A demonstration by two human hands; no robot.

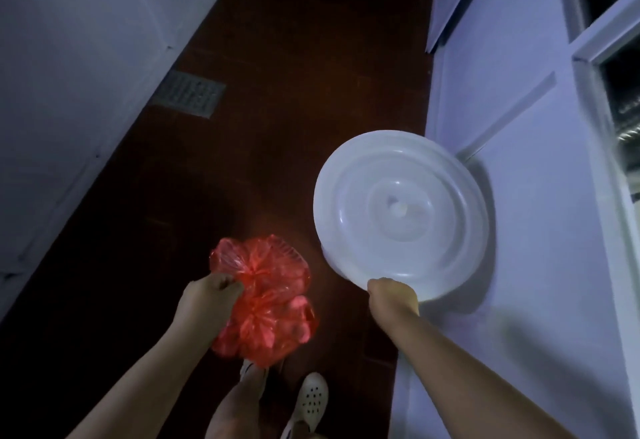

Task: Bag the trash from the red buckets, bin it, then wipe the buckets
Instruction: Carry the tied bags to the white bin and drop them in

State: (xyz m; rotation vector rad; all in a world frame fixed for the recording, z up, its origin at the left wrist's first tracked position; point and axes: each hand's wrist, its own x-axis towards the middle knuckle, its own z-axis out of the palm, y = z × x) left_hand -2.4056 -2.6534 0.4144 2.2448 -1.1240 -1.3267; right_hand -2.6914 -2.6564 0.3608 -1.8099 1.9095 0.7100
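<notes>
Two tied red plastic trash bags [263,307] hang bunched together from my left hand [207,296], which grips their knotted tops above the dark floor. My right hand [394,295] holds the near rim of a round white bin lid [401,217]. The lid stands next to the pale wall on the right and covers whatever is under it, so the bin body is hidden. No red bucket is in view.
I stand in a narrow, dim corridor with a dark red floor [294,92]. Pale walls run along both sides. A metal floor grate [188,94] lies at the left wall. My feet in white perforated shoes [311,400] are below the bags.
</notes>
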